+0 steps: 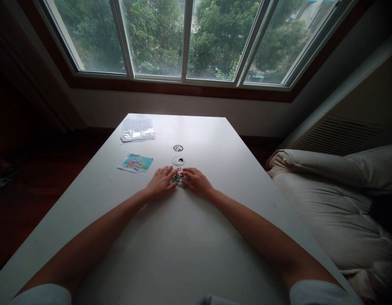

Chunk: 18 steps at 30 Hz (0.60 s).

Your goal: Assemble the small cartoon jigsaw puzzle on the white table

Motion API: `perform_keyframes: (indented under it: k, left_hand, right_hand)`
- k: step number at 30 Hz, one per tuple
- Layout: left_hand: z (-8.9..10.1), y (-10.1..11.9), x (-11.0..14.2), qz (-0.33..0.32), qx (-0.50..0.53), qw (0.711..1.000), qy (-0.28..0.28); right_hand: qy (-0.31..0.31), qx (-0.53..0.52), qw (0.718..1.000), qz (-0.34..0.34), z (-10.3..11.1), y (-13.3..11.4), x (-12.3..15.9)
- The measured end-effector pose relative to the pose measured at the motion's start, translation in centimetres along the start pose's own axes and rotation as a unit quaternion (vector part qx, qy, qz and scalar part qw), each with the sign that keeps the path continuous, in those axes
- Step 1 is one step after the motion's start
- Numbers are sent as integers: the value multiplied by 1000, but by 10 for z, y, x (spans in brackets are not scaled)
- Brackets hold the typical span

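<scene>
A small heap of colourful jigsaw puzzle pieces [178,179] lies on the white table [180,245]. My left hand [160,182] rests at the heap's left side, palm down, fingers stretched out and thumb apart. From the right, my right hand [196,181] borders the same heap with its fingers extended and thumb spread. Both hands touch or nearly touch the outer pieces, and neither grasps anything. Part of the heap is hidden under the fingertips. Just beyond it are two round, flat discs, the nearer one [178,161] pale and the farther one [178,148] dark-rimmed.
To the left lies a bright picture sheet [137,163] with cartoon figures. A clear plastic bag [138,130] is near the table's far left corner. A padded light sofa [326,199] stands along the right side, and a window [183,42] is beyond the table.
</scene>
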<state>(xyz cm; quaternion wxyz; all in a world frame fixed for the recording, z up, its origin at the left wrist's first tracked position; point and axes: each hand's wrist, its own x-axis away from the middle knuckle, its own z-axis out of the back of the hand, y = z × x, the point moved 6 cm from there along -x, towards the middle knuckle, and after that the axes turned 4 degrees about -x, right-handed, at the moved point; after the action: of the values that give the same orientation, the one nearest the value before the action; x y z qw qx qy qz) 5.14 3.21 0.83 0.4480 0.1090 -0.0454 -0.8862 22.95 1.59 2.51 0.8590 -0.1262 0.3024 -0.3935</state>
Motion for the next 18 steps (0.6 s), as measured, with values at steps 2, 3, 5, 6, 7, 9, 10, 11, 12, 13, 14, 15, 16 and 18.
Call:
perform_keyframes:
  k: [2,3,5,6,7,9,10,11,12,13,14,15,16,18]
  left_hand:
    - [-7,3,-1,-5,7,1000,-1]
    - [-10,4,-3,-8,10,1000,-1]
    - [-12,5,-7,-13,13,1000,-2]
    - [-13,6,-10,-15,14,1000,-4]
    - [-14,7,-13,-17,14,1000,-5]
    - [-12,9,-19,-18,17,1000,0]
    - [-11,9,-22,-19,21,1000,8]
    - [-8,10,-23,-23,28,999,19]
    - [-5,10,-24,-31,36,998,33]
    - [-2,10,-23,-42,44,997,46]
    - [1,10,-22,-55,53,995,57]
    - [5,10,-20,-65,61,994,67]
    - [7,10,-18,-73,68,992,73]
    - [11,9,-15,-74,77,991,83]
  right_hand:
    - [16,6,1000,-17,5,5,2]
    - [19,11,1000,-22,7,8,2]
    - [14,14,1000,-21,12,11,3]
    - [10,11,1000,-18,14,13,3]
    - [2,6,1000,-13,16,14,3]
    - [-5,1,1000,-13,21,18,2]
    - [-7,4,1000,-18,24,19,2]
    - [-8,9,1000,-24,26,21,3]
    - [-11,15,999,-28,28,21,3]
    - [-18,20,999,-29,28,21,3]
    - [-24,24,999,-29,28,20,4]
    - [-30,27,999,-28,27,18,5]
    - [-33,29,999,-26,25,16,6]
    - [-31,32,999,-27,20,13,8]
